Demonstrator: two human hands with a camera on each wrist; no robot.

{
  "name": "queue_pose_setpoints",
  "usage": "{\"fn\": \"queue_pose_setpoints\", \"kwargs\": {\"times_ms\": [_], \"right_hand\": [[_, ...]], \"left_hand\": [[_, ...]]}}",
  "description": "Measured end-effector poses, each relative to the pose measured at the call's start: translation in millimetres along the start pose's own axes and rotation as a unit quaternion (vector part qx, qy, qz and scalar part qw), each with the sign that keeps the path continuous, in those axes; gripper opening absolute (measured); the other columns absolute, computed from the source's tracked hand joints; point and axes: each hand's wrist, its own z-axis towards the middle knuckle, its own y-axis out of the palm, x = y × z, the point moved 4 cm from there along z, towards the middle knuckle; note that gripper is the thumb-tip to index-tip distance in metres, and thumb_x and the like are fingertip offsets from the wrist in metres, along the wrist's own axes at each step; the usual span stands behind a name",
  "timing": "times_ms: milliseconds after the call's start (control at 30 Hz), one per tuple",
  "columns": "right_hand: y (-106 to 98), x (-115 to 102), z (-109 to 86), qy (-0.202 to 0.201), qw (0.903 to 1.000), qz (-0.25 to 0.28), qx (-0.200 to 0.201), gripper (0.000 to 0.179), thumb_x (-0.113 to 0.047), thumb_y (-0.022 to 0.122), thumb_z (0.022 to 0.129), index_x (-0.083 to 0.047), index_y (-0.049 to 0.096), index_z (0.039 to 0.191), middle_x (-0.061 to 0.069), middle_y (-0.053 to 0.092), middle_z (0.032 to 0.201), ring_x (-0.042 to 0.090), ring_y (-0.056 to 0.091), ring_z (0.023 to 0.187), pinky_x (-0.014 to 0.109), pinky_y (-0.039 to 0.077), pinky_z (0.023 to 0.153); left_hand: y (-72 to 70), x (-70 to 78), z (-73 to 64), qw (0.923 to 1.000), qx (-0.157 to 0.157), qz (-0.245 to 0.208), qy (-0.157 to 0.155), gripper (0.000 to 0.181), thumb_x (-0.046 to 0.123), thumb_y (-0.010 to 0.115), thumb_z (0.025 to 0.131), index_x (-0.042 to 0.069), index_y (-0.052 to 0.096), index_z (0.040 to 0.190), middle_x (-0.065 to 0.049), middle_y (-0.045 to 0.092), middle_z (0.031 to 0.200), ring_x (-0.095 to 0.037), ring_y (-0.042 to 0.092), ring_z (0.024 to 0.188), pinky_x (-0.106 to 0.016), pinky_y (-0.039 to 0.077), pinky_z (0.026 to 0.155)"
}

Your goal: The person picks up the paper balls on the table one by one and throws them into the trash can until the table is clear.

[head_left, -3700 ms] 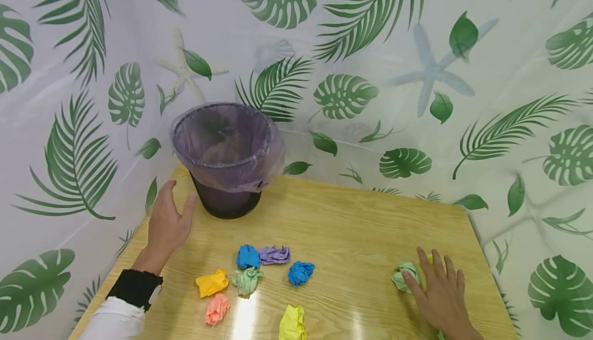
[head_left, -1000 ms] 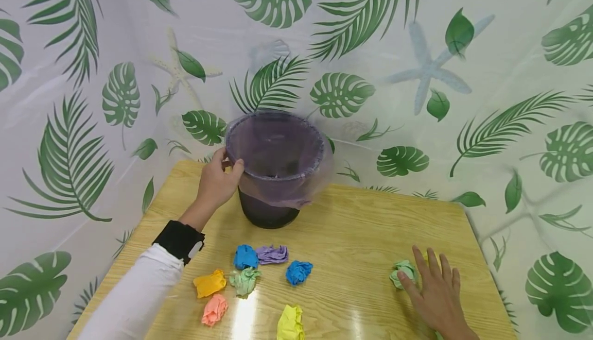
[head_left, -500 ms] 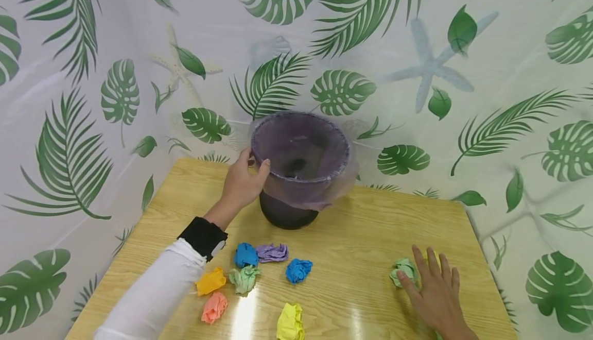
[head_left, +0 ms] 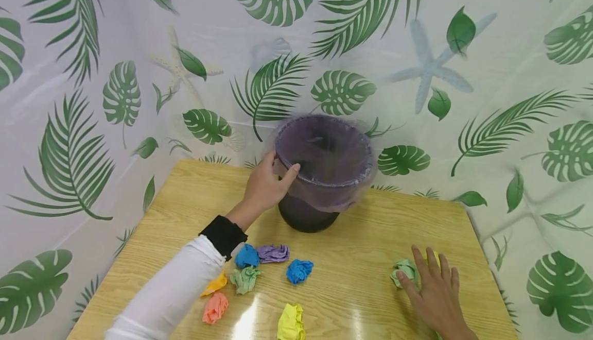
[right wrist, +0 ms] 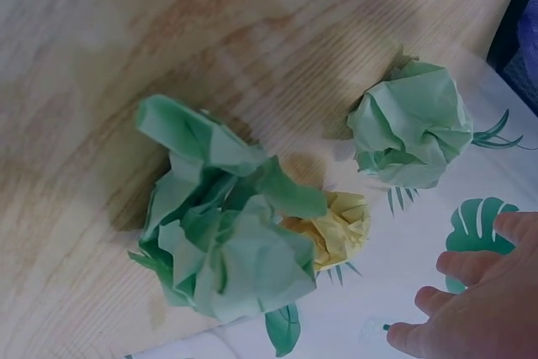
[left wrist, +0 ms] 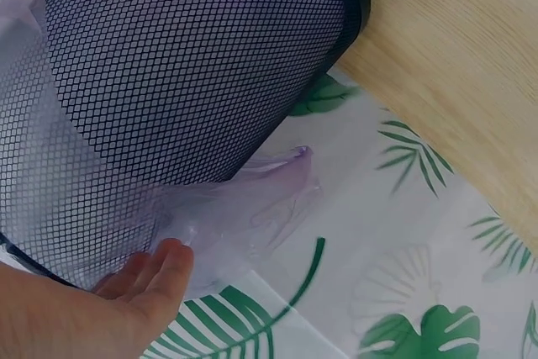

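My left hand grips the near-left rim of a black mesh wastebasket, thumb over the edge. A purple bag liner folds over its rim; the left wrist view has the mesh close up. Whether the base touches the table I cannot tell. At the right, my right hand is spread with straight fingers, its thumb by a crumpled green paper ball. From the right wrist, two green paper balls and a yellow one lie near this hand, which holds nothing.
On the wooden table, before the wastebasket, lie crumpled papers: blue, purple, green, another blue, salmon and yellow. My left sleeve partly covers an orange one. A leaf-patterned curtain hangs behind.
My left hand has reached the wastebasket, taken its rim and brought it rightward across the back of the table. My right hand has stayed in place.
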Motion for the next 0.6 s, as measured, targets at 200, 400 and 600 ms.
{"fn": "queue_pose_setpoints", "kwargs": {"times_ms": [200,400,600], "right_hand": [[1,0,-0.5,0.001,1.0000,0.002,-0.004,0.078,-0.051,0.050,0.105,-0.015,0.017,0.166,0.037,0.017,0.161,0.063,0.005,0.146,0.081,-0.007,0.110],[1,-1,0.6,-0.003,1.0000,0.002,0.002,0.077,-0.050,0.051,0.105,-0.015,0.018,0.166,0.037,0.018,0.162,0.063,0.006,0.147,0.080,-0.008,0.111],[1,-2,0.5,0.001,1.0000,0.000,0.002,0.078,-0.050,0.051,0.105,-0.016,0.016,0.166,0.037,0.018,0.161,0.063,0.006,0.146,0.081,-0.007,0.111]], "left_hand": [[17.3,11.4,-4.3,0.9999,0.000,0.010,-0.007,0.088,0.063,0.057,0.097,0.004,0.033,0.158,-0.019,0.048,0.153,-0.037,0.058,0.126,-0.055,0.048,0.104],[31.2,22.8,-8.4,0.9999,-0.001,0.016,0.002,0.091,0.066,0.058,0.095,0.003,0.034,0.158,-0.018,0.046,0.156,-0.038,0.047,0.139,-0.057,0.043,0.111],[36.5,24.1,-9.8,0.9999,-0.011,0.002,0.008,0.091,0.071,0.053,0.095,0.007,0.037,0.157,-0.016,0.048,0.154,-0.037,0.048,0.139,-0.057,0.043,0.110]]}}
